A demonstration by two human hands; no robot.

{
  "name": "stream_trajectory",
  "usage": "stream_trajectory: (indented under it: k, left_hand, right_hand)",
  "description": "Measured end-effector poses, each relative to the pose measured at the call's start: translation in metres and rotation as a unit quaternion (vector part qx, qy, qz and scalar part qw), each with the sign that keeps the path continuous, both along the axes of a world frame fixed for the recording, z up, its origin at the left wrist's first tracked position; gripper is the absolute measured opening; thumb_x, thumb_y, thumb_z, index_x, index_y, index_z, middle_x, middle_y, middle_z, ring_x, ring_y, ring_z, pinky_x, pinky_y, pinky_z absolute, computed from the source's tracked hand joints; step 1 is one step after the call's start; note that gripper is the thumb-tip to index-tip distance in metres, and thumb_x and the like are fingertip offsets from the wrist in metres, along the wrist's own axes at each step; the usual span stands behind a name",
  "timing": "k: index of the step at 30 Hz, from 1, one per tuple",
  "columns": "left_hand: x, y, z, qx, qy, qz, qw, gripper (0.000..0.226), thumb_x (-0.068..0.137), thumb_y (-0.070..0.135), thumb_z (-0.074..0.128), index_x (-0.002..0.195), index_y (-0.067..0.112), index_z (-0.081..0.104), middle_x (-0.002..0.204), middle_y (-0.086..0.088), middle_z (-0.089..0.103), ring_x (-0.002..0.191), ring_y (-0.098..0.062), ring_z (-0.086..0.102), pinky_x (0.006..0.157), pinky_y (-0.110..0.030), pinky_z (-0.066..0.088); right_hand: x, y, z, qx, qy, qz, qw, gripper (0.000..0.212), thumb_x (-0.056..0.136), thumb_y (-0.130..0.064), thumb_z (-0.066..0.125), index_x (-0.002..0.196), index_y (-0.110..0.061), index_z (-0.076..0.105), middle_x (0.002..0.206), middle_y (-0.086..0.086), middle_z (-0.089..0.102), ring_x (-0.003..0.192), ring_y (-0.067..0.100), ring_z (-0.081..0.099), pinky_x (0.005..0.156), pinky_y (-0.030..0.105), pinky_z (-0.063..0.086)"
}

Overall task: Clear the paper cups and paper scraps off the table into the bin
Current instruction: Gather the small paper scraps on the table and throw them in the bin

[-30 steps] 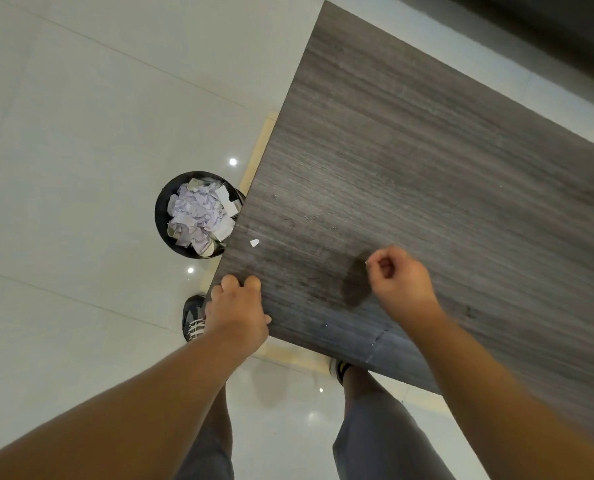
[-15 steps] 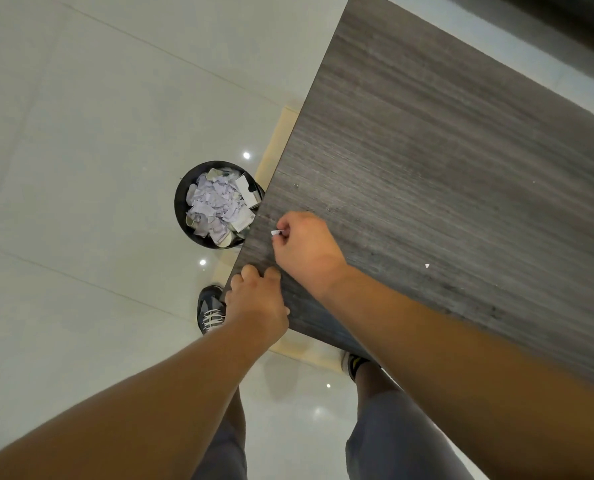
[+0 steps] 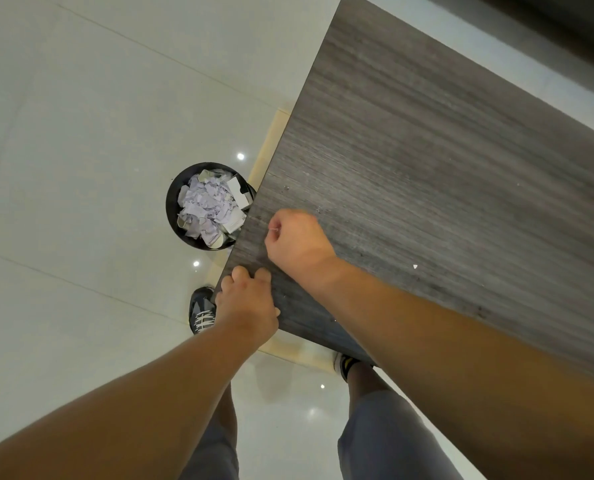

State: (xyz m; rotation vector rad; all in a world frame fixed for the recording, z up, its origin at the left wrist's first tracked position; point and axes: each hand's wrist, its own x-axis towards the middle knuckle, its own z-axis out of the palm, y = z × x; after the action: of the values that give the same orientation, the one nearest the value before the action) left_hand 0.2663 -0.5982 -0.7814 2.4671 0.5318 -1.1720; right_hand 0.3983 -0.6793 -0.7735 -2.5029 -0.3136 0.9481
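A dark wood-grain table point(image 3: 427, 161) fills the right of the view. My right hand point(image 3: 297, 242) is fisted near the table's left edge, pinching a tiny white paper scrap point(image 3: 273, 229) between thumb and finger. My left hand point(image 3: 247, 303) rests curled on the table's near corner, holding nothing that I can see. A round black bin point(image 3: 176, 206) stands on the floor just left of the table edge, filled with pale paper scraps and flattened cups. One small white scrap point(image 3: 415, 266) lies on the table to the right of my right forearm.
Glossy pale floor tiles spread to the left. A light wooden table base point(image 3: 269, 133) shows under the table's left edge. My two shoes and grey shorts are visible below the table corner.
My right hand swept left across the table from the middle to the left edge and pinched up the small scrap that lay there. My left hand stayed on the corner.
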Motion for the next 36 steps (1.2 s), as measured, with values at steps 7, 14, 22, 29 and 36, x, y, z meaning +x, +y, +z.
stream_trajectory:
  k: [7,14,22,29,36]
  left_hand:
    - [0.004,-0.002,0.003,0.018,0.003,-0.004,1.000,0.049,0.089,0.047,0.080,0.119,0.026,0.047,0.117,-0.007,0.043,0.113,-0.029,0.050,0.100,-0.049,0.053]
    - [0.006,-0.003,0.008,0.023,0.007,-0.003,1.000,0.048,0.089,0.046,0.081,0.114,0.027,0.045,0.114,-0.005,0.040,0.115,-0.029,0.050,0.103,-0.049,0.053]
    - [0.008,-0.004,0.010,0.031,0.009,0.003,0.999,0.047,0.089,0.045,0.082,0.108,0.029,0.043,0.112,-0.005,0.040,0.106,-0.024,0.043,0.100,-0.047,0.054]
    - [0.008,-0.005,0.012,0.034,0.002,0.009,0.999,0.047,0.088,0.045,0.084,0.104,0.029,0.043,0.110,-0.004,0.039,0.102,-0.022,0.040,0.100,-0.048,0.055]
    - [0.009,-0.005,0.013,0.027,0.009,0.005,1.000,0.045,0.089,0.045,0.082,0.106,0.028,0.044,0.112,-0.005,0.040,0.105,-0.024,0.043,0.100,-0.048,0.054]
  right_hand:
    - [-0.007,-0.135,0.015,0.019,-0.042,-0.332,0.942,0.010,0.092,-0.016,0.070,0.090,-0.025,0.074,0.081,-0.016,0.070,0.076,-0.002,0.065,0.079,0.024,0.054]
    - [-0.043,-0.232,0.005,-0.076,-0.044,-0.437,0.895,0.007,0.096,-0.020,0.067,0.097,-0.019,0.073,0.081,-0.004,0.071,0.085,0.024,0.071,0.085,0.041,0.060]
    - [-0.044,-0.225,-0.008,-0.054,-0.075,-0.382,0.919,0.009,0.092,-0.022,0.074,0.101,-0.023,0.070,0.082,-0.008,0.070,0.077,0.004,0.067,0.069,0.014,0.046]
    - [-0.032,-0.224,-0.015,-0.107,-0.089,-0.351,0.926,0.018,0.098,-0.015,0.061,0.104,-0.005,0.075,0.089,0.005,0.070,0.084,0.022,0.061,0.072,0.024,0.040]
    - [-0.024,-0.227,-0.010,-0.120,-0.056,-0.299,0.945,0.016,0.097,-0.017,0.058,0.089,-0.011,0.071,0.081,0.007,0.069,0.072,0.022,0.063,0.065,0.032,0.050]
